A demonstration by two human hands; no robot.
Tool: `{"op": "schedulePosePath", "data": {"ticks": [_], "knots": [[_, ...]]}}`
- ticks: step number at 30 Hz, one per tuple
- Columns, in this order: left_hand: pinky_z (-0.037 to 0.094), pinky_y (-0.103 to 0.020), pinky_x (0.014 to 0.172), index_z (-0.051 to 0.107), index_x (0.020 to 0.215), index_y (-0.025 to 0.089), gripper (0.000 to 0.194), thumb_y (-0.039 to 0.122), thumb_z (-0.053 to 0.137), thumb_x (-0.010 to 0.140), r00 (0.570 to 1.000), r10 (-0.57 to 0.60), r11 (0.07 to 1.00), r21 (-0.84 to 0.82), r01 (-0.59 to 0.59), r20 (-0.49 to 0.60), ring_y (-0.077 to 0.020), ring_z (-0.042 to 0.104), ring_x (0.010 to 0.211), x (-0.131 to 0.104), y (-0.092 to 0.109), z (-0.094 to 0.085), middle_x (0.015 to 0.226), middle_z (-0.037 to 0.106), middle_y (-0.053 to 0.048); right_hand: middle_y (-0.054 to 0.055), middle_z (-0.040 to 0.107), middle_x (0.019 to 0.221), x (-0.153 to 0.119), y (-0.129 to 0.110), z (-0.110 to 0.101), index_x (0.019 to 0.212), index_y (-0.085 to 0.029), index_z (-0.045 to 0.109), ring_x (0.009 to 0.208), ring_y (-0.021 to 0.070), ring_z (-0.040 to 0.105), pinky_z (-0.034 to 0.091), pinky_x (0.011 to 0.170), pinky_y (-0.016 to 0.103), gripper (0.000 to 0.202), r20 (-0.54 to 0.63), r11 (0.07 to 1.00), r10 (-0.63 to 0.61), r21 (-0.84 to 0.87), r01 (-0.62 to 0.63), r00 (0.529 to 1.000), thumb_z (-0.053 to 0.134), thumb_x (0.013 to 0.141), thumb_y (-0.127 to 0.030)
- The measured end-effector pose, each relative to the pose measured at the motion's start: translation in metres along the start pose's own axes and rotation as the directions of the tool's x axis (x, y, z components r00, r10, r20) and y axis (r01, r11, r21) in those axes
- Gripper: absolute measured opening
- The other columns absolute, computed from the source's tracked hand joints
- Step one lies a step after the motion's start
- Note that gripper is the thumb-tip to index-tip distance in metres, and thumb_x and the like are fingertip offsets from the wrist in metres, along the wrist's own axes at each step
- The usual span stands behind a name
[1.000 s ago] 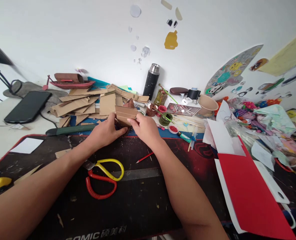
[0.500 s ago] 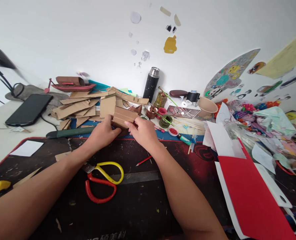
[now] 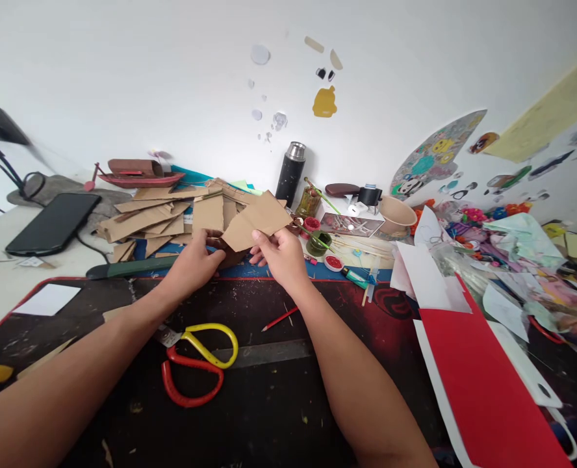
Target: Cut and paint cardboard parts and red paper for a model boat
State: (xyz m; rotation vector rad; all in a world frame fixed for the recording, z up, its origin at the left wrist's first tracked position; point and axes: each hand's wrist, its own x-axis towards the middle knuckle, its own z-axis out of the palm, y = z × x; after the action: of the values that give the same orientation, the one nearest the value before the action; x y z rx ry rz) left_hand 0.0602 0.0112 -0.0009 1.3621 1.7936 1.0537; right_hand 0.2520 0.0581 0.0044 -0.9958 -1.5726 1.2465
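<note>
My right hand (image 3: 281,257) pinches a flat tan cardboard piece (image 3: 256,221) with angled edges, thumb on its near face. The piece is tilted up in front of the cardboard pile. To its left, my left hand (image 3: 203,260) is closed at a dark brown cardboard piece (image 3: 230,259), partly hidden below the tan one. Behind my left hand stands another tan cardboard piece (image 3: 208,213), leaning on the pile. Scissors (image 3: 195,364) with one yellow and one red handle lie under my left forearm. A red pencil (image 3: 279,319) lies near my right wrist.
A pile of cardboard scraps (image 3: 147,218), a phone (image 3: 54,223) and a red model boat (image 3: 140,177) are at the back left. Behind stand a black flask (image 3: 291,174) and paint jars (image 3: 319,243). Red card (image 3: 483,383) lies right. A metal ruler (image 3: 273,353) crosses the dark mat.
The folded brown cardboard between both hands is lower and mostly covered. The flat tan piece is now raised in my right hand. The camera view has tilted up slightly.
</note>
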Motion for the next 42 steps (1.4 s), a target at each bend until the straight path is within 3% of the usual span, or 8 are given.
{"op": "schedulePosePath", "data": {"ticks": [6, 11, 14, 17, 22, 28, 35, 42], "knots": [[0.051, -0.033, 0.067, 0.06, 0.135, 0.015, 0.064, 0.031, 0.066, 0.073, 0.999, -0.039, 0.903, -0.429, 0.021, -0.034, -0.0243, 0.071, 0.087, -0.003, 0.01, 0.001, 0.108, 0.08, -0.011, 0.0, 0.075, 0.07, -0.004, -0.006, 0.002, 0.087, -0.022, 0.061, 0.054, 0.0157, 0.075, 0.055, 0.046, 0.021, 0.04, -0.068, 0.999, -0.04, 0.035, 0.042, 0.997, 0.073, 0.096, -0.058], [0.055, -0.036, 0.077, 0.072, 0.122, 0.018, 0.057, 0.032, 0.075, 0.067, 0.995, -0.055, 0.825, -0.557, 0.093, 0.084, -0.0292, 0.075, 0.104, -0.008, 0.018, 0.004, 0.116, 0.083, -0.012, 0.002, 0.076, 0.071, -0.009, -0.011, 0.003, 0.083, -0.023, 0.06, 0.055, 0.0167, 0.076, 0.057, 0.05, 0.023, 0.04, -0.109, 0.994, -0.1, -0.054, 0.095, 0.989, 0.071, 0.097, -0.058], [0.058, -0.038, 0.082, 0.074, 0.113, 0.019, 0.05, 0.033, 0.075, 0.065, 0.987, -0.088, 0.81, -0.567, 0.15, 0.135, -0.0321, 0.076, 0.11, -0.011, 0.022, 0.005, 0.114, 0.084, -0.013, 0.003, 0.076, 0.072, -0.01, -0.01, 0.003, 0.085, -0.023, 0.06, 0.056, 0.0176, 0.076, 0.058, 0.052, 0.025, 0.038, -0.101, 0.988, -0.134, -0.087, 0.125, 0.986, 0.068, 0.099, -0.057], [0.059, -0.039, 0.083, 0.073, 0.111, 0.02, 0.048, 0.034, 0.074, 0.065, 0.985, -0.128, 0.81, -0.561, 0.17, 0.114, -0.033, 0.078, 0.108, -0.013, 0.025, 0.004, 0.11, 0.084, -0.013, 0.004, 0.078, 0.074, -0.01, -0.007, 0.003, 0.089, -0.023, 0.064, 0.061, 0.0196, 0.078, 0.06, 0.059, 0.027, 0.033, -0.098, 0.956, -0.162, -0.26, 0.132, 0.982, 0.068, 0.102, -0.053], [0.057, -0.037, 0.079, 0.061, 0.138, 0.016, 0.074, 0.03, 0.076, 0.067, 0.984, -0.148, 0.787, -0.59, 0.179, 0.101, -0.0278, 0.078, 0.098, -0.016, 0.025, 0.003, 0.112, 0.082, -0.012, 0.008, 0.081, 0.078, -0.012, -0.004, 0.003, 0.092, -0.021, 0.072, 0.076, 0.0232, 0.082, 0.058, 0.068, 0.028, 0.025, -0.049, 0.791, -0.248, -0.587, 0.173, 0.968, 0.07, 0.104, -0.043], [0.045, -0.03, 0.062, 0.06, 0.141, 0.015, 0.077, 0.03, 0.076, 0.067, 0.994, -0.083, 0.805, -0.584, 0.108, 0.07, -0.0239, 0.071, 0.089, -0.02, 0.024, 0.006, 0.109, 0.079, -0.01, 0.008, 0.082, 0.078, -0.011, -0.004, 0.002, 0.096, -0.018, 0.077, 0.074, 0.0222, 0.081, 0.054, 0.067, 0.026, 0.025, -0.032, 0.708, -0.318, -0.672, 0.215, 0.948, 0.068, 0.106, -0.04], [0.043, -0.028, 0.059, 0.061, 0.134, 0.015, 0.069, 0.027, 0.073, 0.067, 0.991, -0.13, 0.788, -0.611, 0.075, -0.045, -0.0224, 0.068, 0.085, -0.017, 0.022, 0.009, 0.101, 0.075, -0.008, 0.007, 0.075, 0.06, -0.01, -0.006, 0.003, 0.063, -0.021, 0.073, 0.062, 0.0232, 0.076, 0.047, 0.064, 0.031, 0.047, 0.07, 0.56, -0.313, -0.792, 0.244, 0.947, 0.068, 0.106, -0.038], [0.045, -0.03, 0.059, 0.055, 0.144, 0.013, 0.073, 0.028, 0.068, 0.074, 0.995, -0.035, 0.881, -0.472, -0.015, -0.096, -0.0152, 0.058, 0.067, -0.012, 0.007, 0.01, 0.096, 0.066, -0.002, 0.007, 0.074, 0.059, -0.01, -0.003, 0.004, 0.06, -0.021, 0.077, 0.063, 0.0237, 0.077, 0.045, 0.062, 0.032, 0.052, 0.118, 0.509, -0.335, -0.813, 0.285, 0.935, 0.066, 0.107, -0.04]]}}
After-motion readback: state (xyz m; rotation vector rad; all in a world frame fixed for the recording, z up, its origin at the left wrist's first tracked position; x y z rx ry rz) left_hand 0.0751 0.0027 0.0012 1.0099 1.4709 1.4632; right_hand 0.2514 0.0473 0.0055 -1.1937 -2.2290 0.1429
